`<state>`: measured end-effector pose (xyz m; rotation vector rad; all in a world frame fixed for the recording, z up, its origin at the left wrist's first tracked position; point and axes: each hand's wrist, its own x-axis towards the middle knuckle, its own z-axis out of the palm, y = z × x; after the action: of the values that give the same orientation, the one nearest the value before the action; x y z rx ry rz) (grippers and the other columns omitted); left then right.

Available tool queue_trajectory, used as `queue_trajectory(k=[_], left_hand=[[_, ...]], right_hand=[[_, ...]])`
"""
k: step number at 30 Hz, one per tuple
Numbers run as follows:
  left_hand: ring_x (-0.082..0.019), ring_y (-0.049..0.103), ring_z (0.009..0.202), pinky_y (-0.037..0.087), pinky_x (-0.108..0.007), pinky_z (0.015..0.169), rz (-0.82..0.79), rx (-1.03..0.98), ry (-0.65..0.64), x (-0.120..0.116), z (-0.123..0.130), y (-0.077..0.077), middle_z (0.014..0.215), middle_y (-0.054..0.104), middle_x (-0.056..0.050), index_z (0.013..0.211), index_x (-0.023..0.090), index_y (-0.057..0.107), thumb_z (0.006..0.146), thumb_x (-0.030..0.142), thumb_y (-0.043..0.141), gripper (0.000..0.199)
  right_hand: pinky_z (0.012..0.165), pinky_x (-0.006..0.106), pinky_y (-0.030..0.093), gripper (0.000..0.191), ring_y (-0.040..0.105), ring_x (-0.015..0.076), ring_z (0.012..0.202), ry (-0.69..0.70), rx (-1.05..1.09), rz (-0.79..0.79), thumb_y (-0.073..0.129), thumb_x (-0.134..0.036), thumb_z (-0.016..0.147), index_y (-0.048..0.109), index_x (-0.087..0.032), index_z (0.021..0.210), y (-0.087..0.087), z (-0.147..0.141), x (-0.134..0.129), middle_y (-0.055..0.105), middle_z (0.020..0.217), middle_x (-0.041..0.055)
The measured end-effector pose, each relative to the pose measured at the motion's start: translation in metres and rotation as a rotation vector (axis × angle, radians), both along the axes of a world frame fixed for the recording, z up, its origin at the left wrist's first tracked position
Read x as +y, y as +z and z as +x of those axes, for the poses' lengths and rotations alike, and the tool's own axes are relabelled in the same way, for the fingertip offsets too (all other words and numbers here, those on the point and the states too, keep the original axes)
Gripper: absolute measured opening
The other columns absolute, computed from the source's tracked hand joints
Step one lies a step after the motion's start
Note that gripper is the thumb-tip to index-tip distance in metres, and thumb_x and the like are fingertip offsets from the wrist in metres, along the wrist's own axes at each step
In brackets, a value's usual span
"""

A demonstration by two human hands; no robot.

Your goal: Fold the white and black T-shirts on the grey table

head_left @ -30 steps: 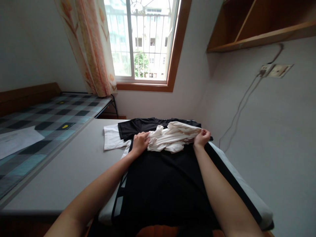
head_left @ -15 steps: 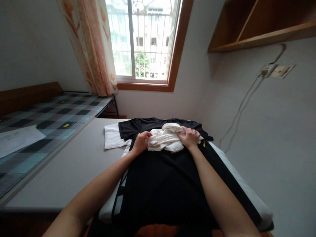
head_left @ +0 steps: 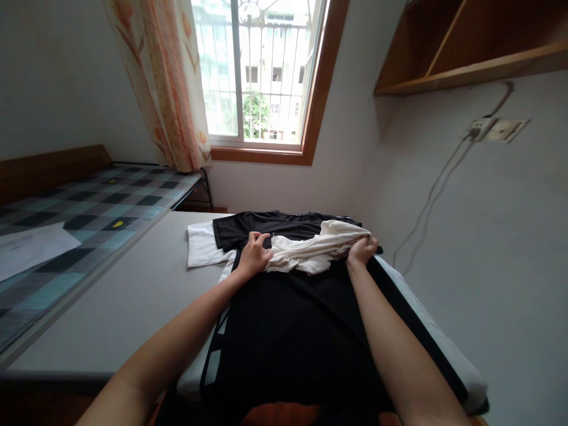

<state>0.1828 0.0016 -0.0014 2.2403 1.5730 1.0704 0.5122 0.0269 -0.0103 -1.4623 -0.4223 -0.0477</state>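
A crumpled white cloth garment (head_left: 306,248) lies across the upper part of a black short-sleeved shirt (head_left: 302,319), which is spread out flat. My right hand (head_left: 362,251) is closed in a fist around the white garment's right end, drawing it into a stretched, folded strip. At the garment's left edge rests my left hand (head_left: 256,254), its thumb and index finger bent and apart, with a gap between them. Beneath the black shirt, white fabric with a white sleeve (head_left: 204,245) sticks out to the left.
The clothes lie on a pale table (head_left: 119,296). To the left is a bed with a checked mattress (head_left: 146,201) and sheets of paper (head_left: 35,248). A curtain (head_left: 173,89) hangs by the window; a wooden shelf (head_left: 479,74) and a cable (head_left: 430,198) are on the right wall.
My right hand has moved right and closed on the white garment, pulling its right part outward. My left hand has lifted its fingers slightly and stayed near the left edge.
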Motion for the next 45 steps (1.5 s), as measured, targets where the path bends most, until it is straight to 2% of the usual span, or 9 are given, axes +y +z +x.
queue_trajectory(k=[4,7,13,19,23,30,34,41,45], left_hand=[[-0.027,0.061,0.106,0.044,-0.041,0.096,-0.033,0.109,-0.068,0.001,0.0,0.0,0.113,0.068,-0.01,0.128,0.019,0.059,0.077,0.014,0.059,0.051],[-0.025,0.065,0.099,0.044,-0.042,0.095,-0.046,0.096,-0.151,0.001,0.0,0.0,0.107,0.072,-0.01,0.134,0.017,0.055,0.078,0.01,0.053,0.057],[-0.019,0.065,0.105,0.046,-0.035,0.096,0.095,0.048,-0.338,0.0,-0.004,-0.002,0.125,0.065,-0.002,0.121,0.028,0.065,0.071,-0.002,0.045,0.062],[-0.02,0.061,0.111,0.047,-0.033,0.1,0.15,-0.079,-0.361,-0.002,-0.002,0.0,0.124,0.063,-0.007,0.11,0.02,0.068,0.081,0.006,0.046,0.039],[-0.02,0.061,0.109,0.047,-0.033,0.1,0.204,-0.2,-0.289,-0.003,-0.001,0.003,0.118,0.062,-0.009,0.108,0.018,0.067,0.085,0.014,0.05,0.029],[-0.021,0.061,0.105,0.048,-0.036,0.098,0.28,-0.18,-0.194,-0.001,-0.002,-0.002,0.112,0.061,-0.007,0.108,0.021,0.068,0.082,0.021,0.062,0.027],[-0.018,0.062,0.104,0.051,-0.031,0.093,0.288,-0.184,-0.27,-0.002,-0.003,-0.005,0.114,0.055,-0.007,0.113,0.022,0.066,0.087,0.024,0.058,0.028],[-0.013,0.063,0.092,0.057,-0.022,0.07,0.295,-0.181,-0.426,-0.007,-0.002,-0.008,0.112,0.053,-0.007,0.114,0.021,0.066,0.092,0.03,0.054,0.026],[-0.013,0.062,0.086,0.056,-0.022,0.066,0.311,-0.186,-0.428,-0.008,-0.003,-0.004,0.106,0.055,-0.006,0.104,0.021,0.068,0.091,0.035,0.059,0.022]], right_hand=[[0.091,0.043,0.041,0.016,0.054,0.026,0.097,-0.054,-0.104,-0.125,0.038,-0.018,0.078,0.052,-0.022,0.084,0.004,-0.003,-0.01,0.057,0.093,0.0099],[0.094,0.049,0.034,0.028,0.051,0.031,0.108,-0.117,-0.463,-0.25,0.042,-0.013,0.072,0.06,-0.02,0.093,0.014,-0.013,-0.026,0.057,0.11,0.0147],[0.097,0.042,0.032,0.032,0.053,0.0262,0.108,0.254,-0.974,-0.382,0.04,-0.022,0.084,0.064,-0.019,0.105,0.025,-0.036,-0.036,0.062,0.116,0.0109],[0.086,0.043,0.038,0.049,0.054,0.0298,0.098,0.313,-0.77,-0.66,0.053,-0.037,0.079,0.063,-0.018,0.123,0.015,-0.033,-0.027,0.064,0.107,0.0126],[0.084,0.043,0.039,0.037,0.054,0.0299,0.095,0.286,-0.657,-0.689,0.055,-0.036,0.076,0.072,-0.019,0.103,0.014,-0.029,-0.024,0.063,0.1,0.0131],[0.078,0.038,0.041,0.025,0.054,0.0235,0.078,0.207,-0.341,-0.331,0.042,-0.038,0.084,0.057,-0.019,0.087,0.011,-0.014,-0.012,0.061,0.079,0.0074],[0.081,0.036,0.043,0.02,0.054,0.0223,0.086,0.092,-0.156,-0.103,0.033,-0.036,0.087,0.048,-0.022,0.085,0.002,0.003,0.0,0.056,0.085,0.0057],[0.086,0.04,0.043,0.016,0.053,0.0218,0.091,0.138,0.006,-0.035,0.031,-0.028,0.085,0.046,-0.021,0.084,-0.006,0.014,0.007,0.053,0.089,0.0048],[0.084,0.042,0.043,0.025,0.052,0.0227,0.091,0.196,-0.145,-0.039,0.027,-0.032,0.089,0.049,-0.02,0.088,-0.01,0.017,0.006,0.054,0.088,0.0054]])
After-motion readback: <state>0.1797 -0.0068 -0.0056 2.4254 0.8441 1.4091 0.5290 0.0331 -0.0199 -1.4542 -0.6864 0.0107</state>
